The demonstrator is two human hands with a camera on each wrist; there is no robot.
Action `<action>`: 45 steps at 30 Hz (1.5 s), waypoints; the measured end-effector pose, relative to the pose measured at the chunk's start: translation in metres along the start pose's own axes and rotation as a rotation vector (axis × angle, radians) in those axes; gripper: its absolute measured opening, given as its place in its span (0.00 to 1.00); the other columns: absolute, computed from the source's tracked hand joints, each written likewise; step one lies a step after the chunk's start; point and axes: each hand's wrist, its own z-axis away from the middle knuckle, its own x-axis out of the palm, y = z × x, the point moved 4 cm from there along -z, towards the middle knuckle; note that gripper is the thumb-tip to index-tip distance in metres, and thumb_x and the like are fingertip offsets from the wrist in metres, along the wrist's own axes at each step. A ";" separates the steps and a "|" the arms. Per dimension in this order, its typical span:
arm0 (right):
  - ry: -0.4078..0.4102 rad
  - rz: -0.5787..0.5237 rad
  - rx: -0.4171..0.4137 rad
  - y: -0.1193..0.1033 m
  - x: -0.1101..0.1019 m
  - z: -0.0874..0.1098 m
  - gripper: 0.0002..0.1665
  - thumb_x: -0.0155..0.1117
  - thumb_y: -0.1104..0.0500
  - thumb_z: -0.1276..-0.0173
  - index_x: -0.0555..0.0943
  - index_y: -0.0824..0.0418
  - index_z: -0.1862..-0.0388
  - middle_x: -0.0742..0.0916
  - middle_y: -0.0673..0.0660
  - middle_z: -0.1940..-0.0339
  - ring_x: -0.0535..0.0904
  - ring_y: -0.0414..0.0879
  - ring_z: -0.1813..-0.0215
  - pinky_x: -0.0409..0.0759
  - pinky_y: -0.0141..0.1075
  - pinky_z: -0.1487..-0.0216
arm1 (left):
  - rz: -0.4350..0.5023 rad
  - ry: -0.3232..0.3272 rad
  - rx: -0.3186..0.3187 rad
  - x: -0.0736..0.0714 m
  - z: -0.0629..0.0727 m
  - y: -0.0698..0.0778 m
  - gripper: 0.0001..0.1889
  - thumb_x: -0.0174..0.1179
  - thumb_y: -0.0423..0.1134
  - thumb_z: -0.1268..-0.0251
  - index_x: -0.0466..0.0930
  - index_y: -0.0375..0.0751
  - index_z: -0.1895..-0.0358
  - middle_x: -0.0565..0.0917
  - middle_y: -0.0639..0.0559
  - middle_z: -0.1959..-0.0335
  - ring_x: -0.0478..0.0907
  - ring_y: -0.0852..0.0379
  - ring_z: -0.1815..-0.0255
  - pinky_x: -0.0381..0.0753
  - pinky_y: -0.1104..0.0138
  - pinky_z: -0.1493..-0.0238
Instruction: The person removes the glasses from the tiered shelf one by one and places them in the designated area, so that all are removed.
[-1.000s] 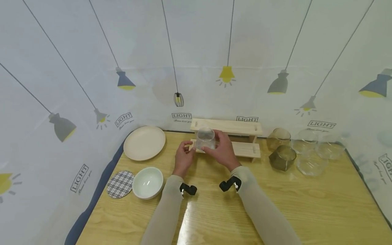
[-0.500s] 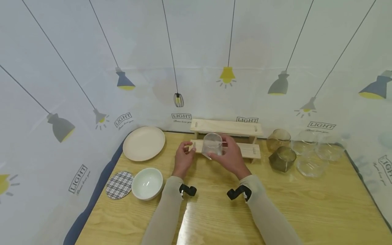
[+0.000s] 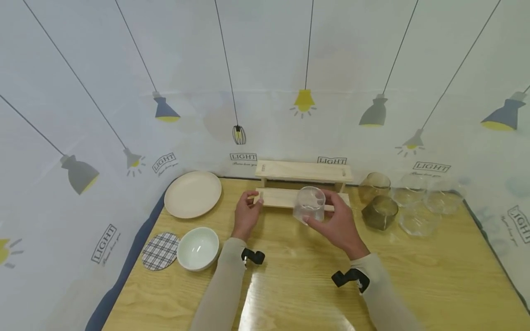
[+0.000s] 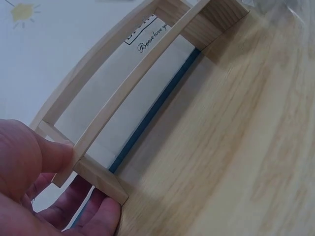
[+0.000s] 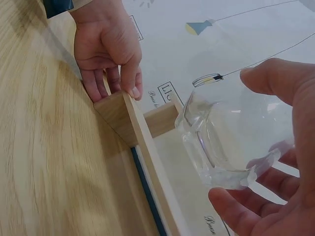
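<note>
My right hand (image 3: 337, 225) holds a clear glass cup (image 3: 309, 204) in front of the lower step of a two-tier wooden shelf (image 3: 304, 170). In the right wrist view the glass cup (image 5: 236, 132) is tilted, its thick faceted base facing the shelf, with thumb and fingers around its side. My left hand (image 3: 247, 215) grips the left end of the lower step. The left wrist view has the thumb on top of the wooden board (image 4: 118, 96) and the fingers against the end support (image 4: 101, 179).
Right of the shelf stand amber and smoky glasses (image 3: 380, 212) and several clear glasses (image 3: 420, 220). On the left lie a cream plate (image 3: 192, 194), a pale green bowl (image 3: 198, 248) and a checked round coaster (image 3: 160, 251). A printed curtain rises behind the wooden table (image 3: 290, 285).
My right hand has carried the glass cup to the right and slightly toward me, away from the left hand. The left hand stays at the shelf's left end.
</note>
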 end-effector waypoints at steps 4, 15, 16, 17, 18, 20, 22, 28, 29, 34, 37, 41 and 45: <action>0.045 0.031 -0.012 -0.002 -0.020 0.011 0.44 0.84 0.55 0.40 0.74 0.58 0.27 0.84 0.58 0.39 0.80 0.46 0.40 0.85 0.35 0.44 | 0.003 0.001 0.002 0.001 -0.002 -0.001 0.14 0.66 0.38 0.26 0.81 0.45 0.41 0.80 0.44 0.53 0.81 0.49 0.51 0.78 0.65 0.57; 0.186 0.106 -0.069 -0.003 -0.077 0.043 0.44 0.84 0.67 0.45 0.76 0.61 0.29 0.84 0.53 0.46 0.80 0.29 0.49 0.80 0.17 0.51 | 0.009 0.007 -0.007 0.000 -0.001 -0.001 0.14 0.66 0.37 0.26 0.81 0.44 0.42 0.79 0.46 0.56 0.81 0.50 0.54 0.78 0.66 0.58; 0.202 0.110 -0.078 -0.002 -0.082 0.045 0.45 0.85 0.69 0.47 0.76 0.62 0.30 0.84 0.51 0.46 0.80 0.28 0.49 0.80 0.17 0.52 | 0.010 0.007 -0.009 0.000 -0.001 -0.001 0.14 0.66 0.37 0.26 0.81 0.44 0.42 0.79 0.46 0.56 0.81 0.50 0.54 0.78 0.66 0.58; 0.221 0.116 -0.085 -0.001 -0.088 0.048 0.45 0.85 0.70 0.48 0.77 0.62 0.30 0.83 0.49 0.47 0.80 0.28 0.50 0.80 0.17 0.53 | 0.007 0.008 -0.011 0.000 -0.001 -0.001 0.14 0.66 0.37 0.26 0.81 0.44 0.42 0.79 0.46 0.55 0.81 0.50 0.54 0.78 0.66 0.58; 0.236 0.126 -0.091 0.001 -0.093 0.050 0.46 0.85 0.71 0.49 0.77 0.62 0.30 0.83 0.47 0.47 0.80 0.28 0.50 0.80 0.17 0.54 | 0.008 0.007 -0.013 0.000 -0.001 -0.002 0.14 0.66 0.37 0.26 0.81 0.44 0.42 0.79 0.46 0.55 0.80 0.50 0.54 0.78 0.66 0.58; 0.262 0.129 -0.094 0.005 -0.103 0.056 0.47 0.85 0.73 0.51 0.77 0.62 0.30 0.82 0.43 0.46 0.80 0.29 0.49 0.80 0.16 0.54 | 0.006 0.004 -0.016 -0.001 0.000 -0.001 0.14 0.66 0.37 0.26 0.81 0.44 0.41 0.79 0.46 0.55 0.80 0.50 0.54 0.78 0.66 0.59; 0.290 0.144 -0.085 0.009 -0.113 0.062 0.48 0.85 0.74 0.52 0.77 0.62 0.30 0.82 0.40 0.45 0.79 0.29 0.47 0.78 0.15 0.54 | 0.007 -0.002 -0.021 0.000 0.001 -0.001 0.14 0.66 0.37 0.25 0.81 0.44 0.41 0.79 0.46 0.55 0.81 0.50 0.53 0.78 0.65 0.60; 0.371 0.180 -0.005 0.017 -0.144 0.077 0.48 0.84 0.75 0.52 0.77 0.63 0.30 0.82 0.35 0.45 0.79 0.27 0.44 0.77 0.13 0.53 | 0.008 -0.011 -0.026 0.001 0.002 -0.001 0.14 0.67 0.38 0.26 0.81 0.46 0.41 0.78 0.47 0.55 0.80 0.50 0.54 0.78 0.65 0.60; 0.384 0.185 0.009 0.018 -0.149 0.079 0.48 0.83 0.75 0.52 0.77 0.63 0.29 0.82 0.36 0.44 0.79 0.27 0.44 0.77 0.13 0.53 | 0.008 -0.010 -0.025 0.002 0.002 -0.001 0.14 0.66 0.38 0.26 0.81 0.46 0.41 0.78 0.47 0.56 0.80 0.51 0.54 0.78 0.65 0.60; 0.459 0.196 0.041 0.026 -0.173 0.085 0.47 0.83 0.75 0.52 0.79 0.62 0.30 0.83 0.37 0.44 0.80 0.27 0.43 0.77 0.12 0.54 | 0.012 -0.003 -0.018 0.002 0.004 0.000 0.14 0.67 0.37 0.26 0.81 0.44 0.42 0.78 0.46 0.56 0.80 0.51 0.55 0.78 0.66 0.60; 0.498 0.188 0.063 0.033 -0.186 0.087 0.45 0.82 0.76 0.51 0.79 0.63 0.31 0.83 0.37 0.43 0.80 0.28 0.43 0.77 0.13 0.54 | 0.014 -0.003 -0.017 0.001 0.004 0.001 0.14 0.66 0.37 0.26 0.81 0.44 0.42 0.78 0.46 0.56 0.80 0.51 0.55 0.78 0.66 0.60; 0.543 0.172 0.128 0.040 -0.202 0.089 0.43 0.81 0.75 0.49 0.80 0.62 0.32 0.82 0.37 0.43 0.79 0.29 0.42 0.77 0.13 0.54 | 0.013 -0.014 -0.024 0.000 0.002 0.000 0.14 0.66 0.38 0.25 0.81 0.45 0.41 0.79 0.46 0.54 0.81 0.52 0.54 0.79 0.66 0.59; 0.586 0.210 0.196 0.045 -0.215 0.093 0.41 0.81 0.71 0.44 0.79 0.57 0.30 0.79 0.33 0.44 0.76 0.26 0.43 0.74 0.11 0.53 | 0.010 -0.027 -0.035 -0.002 0.000 -0.001 0.15 0.65 0.40 0.24 0.80 0.47 0.40 0.79 0.46 0.53 0.82 0.51 0.53 0.80 0.65 0.59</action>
